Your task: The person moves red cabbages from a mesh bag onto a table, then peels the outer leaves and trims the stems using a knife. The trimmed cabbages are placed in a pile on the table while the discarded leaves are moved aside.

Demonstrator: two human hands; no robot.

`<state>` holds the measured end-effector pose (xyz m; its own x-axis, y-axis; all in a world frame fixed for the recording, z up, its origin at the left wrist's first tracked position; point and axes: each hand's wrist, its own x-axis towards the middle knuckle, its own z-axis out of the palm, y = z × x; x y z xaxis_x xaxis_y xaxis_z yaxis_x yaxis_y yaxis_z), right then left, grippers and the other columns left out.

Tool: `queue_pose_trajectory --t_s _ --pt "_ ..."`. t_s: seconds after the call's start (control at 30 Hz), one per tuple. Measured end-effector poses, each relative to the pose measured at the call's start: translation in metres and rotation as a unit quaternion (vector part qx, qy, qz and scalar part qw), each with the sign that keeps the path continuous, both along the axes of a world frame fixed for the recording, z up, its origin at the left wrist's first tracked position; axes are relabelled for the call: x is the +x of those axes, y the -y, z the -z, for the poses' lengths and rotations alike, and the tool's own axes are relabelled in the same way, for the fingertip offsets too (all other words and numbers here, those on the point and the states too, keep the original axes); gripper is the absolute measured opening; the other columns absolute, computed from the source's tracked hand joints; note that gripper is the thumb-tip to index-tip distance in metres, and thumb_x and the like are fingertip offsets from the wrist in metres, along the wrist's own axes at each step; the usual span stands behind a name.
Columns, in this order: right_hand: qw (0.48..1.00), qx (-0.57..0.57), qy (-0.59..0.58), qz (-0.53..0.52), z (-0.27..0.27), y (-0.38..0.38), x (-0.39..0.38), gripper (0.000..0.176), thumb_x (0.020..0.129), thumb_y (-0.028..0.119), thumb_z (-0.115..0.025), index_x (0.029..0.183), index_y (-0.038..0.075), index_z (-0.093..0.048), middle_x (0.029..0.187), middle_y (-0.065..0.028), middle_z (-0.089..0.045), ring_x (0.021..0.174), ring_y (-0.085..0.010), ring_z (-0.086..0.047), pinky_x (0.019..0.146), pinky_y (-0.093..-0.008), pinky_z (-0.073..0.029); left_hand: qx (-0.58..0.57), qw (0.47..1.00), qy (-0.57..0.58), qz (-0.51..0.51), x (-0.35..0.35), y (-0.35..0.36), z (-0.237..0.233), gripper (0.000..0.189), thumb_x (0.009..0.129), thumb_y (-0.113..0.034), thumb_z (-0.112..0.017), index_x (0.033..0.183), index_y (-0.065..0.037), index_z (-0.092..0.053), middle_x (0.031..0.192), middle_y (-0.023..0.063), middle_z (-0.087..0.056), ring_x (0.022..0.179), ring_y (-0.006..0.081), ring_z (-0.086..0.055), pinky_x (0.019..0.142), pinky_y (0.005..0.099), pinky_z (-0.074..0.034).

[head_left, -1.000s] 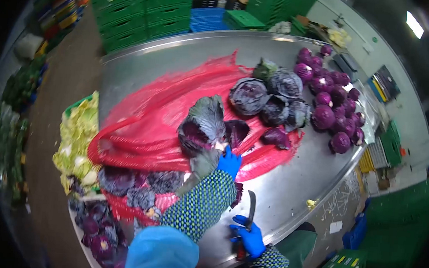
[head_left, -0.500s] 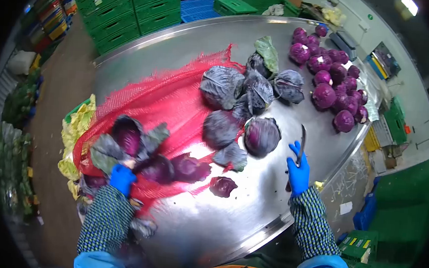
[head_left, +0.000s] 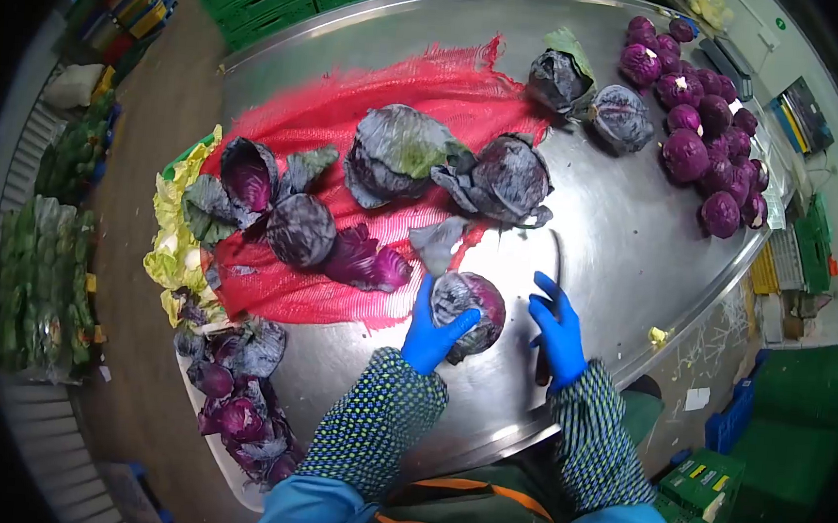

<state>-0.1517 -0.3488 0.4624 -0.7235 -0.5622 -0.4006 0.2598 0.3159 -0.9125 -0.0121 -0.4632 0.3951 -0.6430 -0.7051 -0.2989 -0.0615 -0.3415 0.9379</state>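
Purple cabbage [head_left: 483, 302] in your left hand [head_left: 437, 329], knife just beside it

Here's your left hand, fingers along the near-left side of that cabbage, thumb across its top, a firm-looking hold with the head at the front of the steel table [head_left: 616, 222]. Over to your right hand [head_left: 560, 335]: fingers curled about the knife [head_left: 559, 257], a loose-looking grip, thin blade pointing away from you, palm apart from the cabbage.

Now the danger! That round head could roll if your thumb eases, because only one hand steadies it. Your left thumb lies on the side facing the blade, so a slip of the knife could catch the glove. And the handle, mostly hidden by your fingers, could twist if that grip is as slack as it looks.

Moving outward: a loose leaf [head_left: 437, 243] lies just beyond your left fingertips, and it could slide underfoot of the cabbage. Past it, the red mesh [head_left: 289, 170] spreads across the left of the table, its folds ready to snag a blade tip. A curled purple leaf [head_left: 368, 261] rests on it, and beyond sits a leafy cabbage [head_left: 510, 178], standing in the way of any far reach. Out right, the heap of bare cabbages [head_left: 689, 156] crowds the far corner, and a yellow scrap [head_left: 659, 336] lies by the near edge.
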Motion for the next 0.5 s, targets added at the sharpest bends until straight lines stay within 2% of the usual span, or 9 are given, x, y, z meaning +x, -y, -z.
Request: queue_pose_trajectory --t_s 0.07,0.1,0.2,0.23,0.3,0.33,0.37,0.4,0.5 --pt "0.976 0.038 0.111 -0.185 0.031 0.001 -0.006 0.053 0.085 0.023 -0.062 0.132 0.007 -0.045 0.101 -0.0068 -0.061 0.069 -0.0068 -0.050 0.054 -0.0219 -0.043 0.093 0.994 -0.062 0.017 0.007 -0.002 -0.002 0.092 0.071 -0.017 -0.077 0.140 0.002 -0.019 0.135 0.0172 -0.036 0.123 0.0242 -0.038 0.101 0.0355 -0.034" --pt "0.976 0.039 0.010 -0.212 0.035 -0.008 0.010 0.056 0.083 0.026 -0.064 0.131 0.004 -0.045 0.109 -0.0074 -0.061 0.064 -0.0057 -0.049 0.053 -0.0214 -0.042 0.036 0.999 -0.027 0.003 0.019 -0.007 -0.006 0.094 0.067 -0.015 -0.080 0.140 0.001 -0.021 0.133 0.0164 -0.038 0.124 0.0238 -0.038 0.102 0.0359 -0.034" --pt "0.952 0.010 0.201 -0.230 0.014 -0.045 0.031 0.049 0.085 0.026 -0.062 0.125 0.002 -0.051 0.112 -0.0083 -0.062 0.057 -0.0062 -0.052 0.049 -0.0197 -0.042 -0.296 0.945 -0.046 0.134 0.084 -0.007 -0.048 0.085 0.063 -0.016 -0.081 0.135 -0.004 -0.038 0.138 0.0200 -0.035 0.127 0.0328 -0.036 0.107 0.0428 -0.027" --pt "0.943 0.035 0.234 -0.232 0.006 -0.048 0.041 0.045 0.087 0.026 -0.058 0.125 0.002 -0.051 0.111 -0.0061 -0.062 0.060 -0.0065 -0.055 0.050 -0.0199 -0.043 -0.370 0.912 0.018 0.174 0.101 -0.010 -0.065 0.080 0.062 -0.015 -0.082 0.132 -0.007 -0.043 0.138 0.0212 -0.034 0.128 0.0362 -0.035 0.107 0.0444 -0.025" --pt "0.948 0.050 0.257 -0.179 0.013 -0.044 0.065 0.049 0.088 0.027 -0.057 0.129 0.003 -0.047 0.119 -0.0067 -0.058 0.087 -0.0100 -0.058 0.060 -0.0223 -0.046 -0.445 0.853 0.094 0.255 0.127 -0.012 -0.063 0.077 0.056 -0.014 -0.079 0.127 -0.019 -0.051 0.138 0.0174 -0.036 0.126 0.0439 -0.032 0.104 0.0506 -0.030" --pt "0.949 0.056 0.255 -0.175 0.021 -0.042 0.073 0.051 0.087 0.026 -0.058 0.131 0.003 -0.044 0.123 -0.0086 -0.055 0.098 -0.0118 -0.057 0.065 -0.0235 -0.047 -0.469 0.832 0.122 0.270 0.136 -0.016 -0.057 0.070 0.059 -0.011 -0.076 0.125 -0.017 -0.052 0.134 0.0168 -0.040 0.123 0.0453 -0.035 0.102 0.0506 -0.033" --pt "0.949 -0.012 0.233 -0.210 0.042 -0.049 0.087 0.059 0.085 0.022 -0.062 0.136 0.004 -0.037 0.131 -0.0111 -0.047 0.118 -0.0160 -0.046 0.085 -0.0284 -0.046 -0.465 0.832 0.131 0.275 0.145 -0.020 -0.059 0.063 0.062 -0.009 -0.073 0.121 -0.017 -0.055 0.131 0.0138 -0.044 0.122 0.0423 -0.038 0.102 0.0495 -0.034" --pt "0.941 -0.045 0.224 -0.248 0.042 -0.052 0.100 0.065 0.082 0.016 -0.065 0.137 0.003 -0.034 0.135 -0.0116 -0.042 0.122 -0.0183 -0.041 0.098 -0.0326 -0.038 -0.463 0.829 0.138 0.281 0.149 -0.021 -0.067 0.055 0.064 -0.007 -0.070 0.118 -0.016 -0.058 0.128 0.0108 -0.048 0.120 0.0393 -0.041 0.101 0.0484 -0.036" --pt "0.949 -0.091 0.118 -0.279 0.060 -0.057 0.129 0.068 0.080 0.015 -0.068 0.138 0.004 -0.033 0.136 -0.0128 -0.041 0.125 -0.0192 -0.038 0.103 -0.0342 -0.033 -0.489 0.769 0.160 0.379 0.155 -0.017 -0.089 0.052 0.067 -0.004 -0.066 0.116 -0.019 -0.059 0.126 0.0051 -0.053 0.120 0.0288 -0.047 0.103 0.0471 -0.035"
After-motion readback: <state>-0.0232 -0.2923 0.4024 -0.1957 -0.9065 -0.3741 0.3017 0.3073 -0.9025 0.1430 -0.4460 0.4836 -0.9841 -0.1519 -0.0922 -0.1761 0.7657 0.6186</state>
